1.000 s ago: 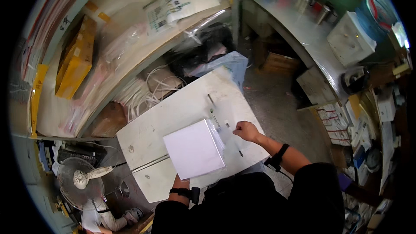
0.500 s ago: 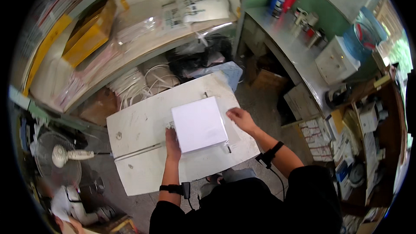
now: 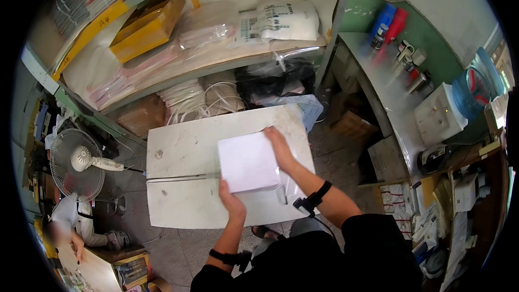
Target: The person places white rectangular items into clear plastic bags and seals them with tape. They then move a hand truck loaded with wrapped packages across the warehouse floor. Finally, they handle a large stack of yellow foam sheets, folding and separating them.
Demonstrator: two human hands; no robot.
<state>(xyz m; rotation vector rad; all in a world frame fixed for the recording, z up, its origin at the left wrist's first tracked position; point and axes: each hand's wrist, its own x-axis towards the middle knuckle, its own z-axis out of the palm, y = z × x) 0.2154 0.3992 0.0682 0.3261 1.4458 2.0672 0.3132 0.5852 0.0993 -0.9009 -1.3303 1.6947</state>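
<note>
A white rectangular pack (image 3: 248, 162), like a thick stack of paper, rests on the white tabletop (image 3: 178, 200) in front of me. Clear film shows along its near right edge. My left hand (image 3: 232, 201) grips its near left corner, with the thumb along the side. At the far right corner, my right hand (image 3: 278, 147) has its fingers bent over the edge. The undersides of both hands are hidden.
Beyond the table, a shelf holds a yellow box (image 3: 148, 24) and a white plastic sack (image 3: 289, 19). Bundled white straps (image 3: 213, 100) lie below it. A fan (image 3: 78, 162) stands at left, near another person's hand (image 3: 78, 247). A water dispenser (image 3: 440, 113) is at right.
My right hand has come in from beside the pack onto its far right corner. My left hand has slid toward the near left corner. The whole view has shifted.
</note>
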